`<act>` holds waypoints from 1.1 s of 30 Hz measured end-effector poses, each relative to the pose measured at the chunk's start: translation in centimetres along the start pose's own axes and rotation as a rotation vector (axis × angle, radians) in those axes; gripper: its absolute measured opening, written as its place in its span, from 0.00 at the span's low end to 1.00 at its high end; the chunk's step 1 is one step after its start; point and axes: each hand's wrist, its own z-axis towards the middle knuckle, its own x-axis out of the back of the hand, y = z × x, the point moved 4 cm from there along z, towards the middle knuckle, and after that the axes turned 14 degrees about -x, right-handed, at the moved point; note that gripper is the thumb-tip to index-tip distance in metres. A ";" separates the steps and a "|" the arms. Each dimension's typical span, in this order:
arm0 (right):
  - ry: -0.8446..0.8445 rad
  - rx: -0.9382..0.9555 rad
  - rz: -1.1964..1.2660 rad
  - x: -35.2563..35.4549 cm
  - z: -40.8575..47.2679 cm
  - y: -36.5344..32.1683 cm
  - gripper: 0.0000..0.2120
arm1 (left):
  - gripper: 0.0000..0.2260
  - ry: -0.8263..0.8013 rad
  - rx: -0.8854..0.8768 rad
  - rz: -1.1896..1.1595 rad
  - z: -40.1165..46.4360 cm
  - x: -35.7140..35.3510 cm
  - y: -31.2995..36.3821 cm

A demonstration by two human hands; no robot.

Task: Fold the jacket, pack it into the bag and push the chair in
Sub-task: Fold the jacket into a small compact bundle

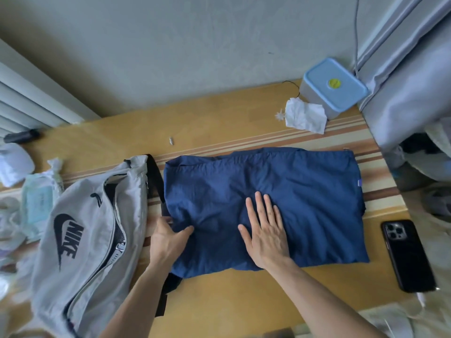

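A navy blue jacket (305,191) lies folded into a rough rectangle on the wooden table (219,123). My right hand (266,232) rests flat on its near middle, fingers spread. My left hand (166,237) pinches the jacket's left edge between thumb and fingers. A grey bag (90,240) with a black logo lies to the left, its zipper open, its black strap (156,181) running under the jacket's left side. No chair is in view.
A black phone (407,254) lies at the right near the table edge. A blue-lidded box (334,86) and crumpled tissue (305,115) sit at the back right. Wipes packets and plastic bags (36,198) crowd the left. Curtain (410,69) hangs at the right.
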 end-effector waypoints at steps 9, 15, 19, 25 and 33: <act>-0.131 0.029 0.138 1.2 0.4 0.6 0.35 | 0.06 -0.059 -0.298 -0.165 -4.2 1.6 7.7; -0.528 -0.308 1.368 7.9 1.2 5.7 0.21 | 0.08 -0.113 -0.851 0.237 -9.9 -4.5 19.7; -0.475 -0.751 1.979 11.0 0.1 14.9 0.22 | 0.18 -0.329 -0.901 0.249 -13.4 -13.3 24.8; 0.193 -0.768 1.080 13.3 -2.5 23.6 0.25 | 0.19 -0.311 -1.019 0.392 -12.5 -18.1 23.3; 0.171 0.033 0.181 8.6 3.5 15.9 0.27 | 0.27 -0.037 -1.218 0.936 -1.6 -18.8 16.9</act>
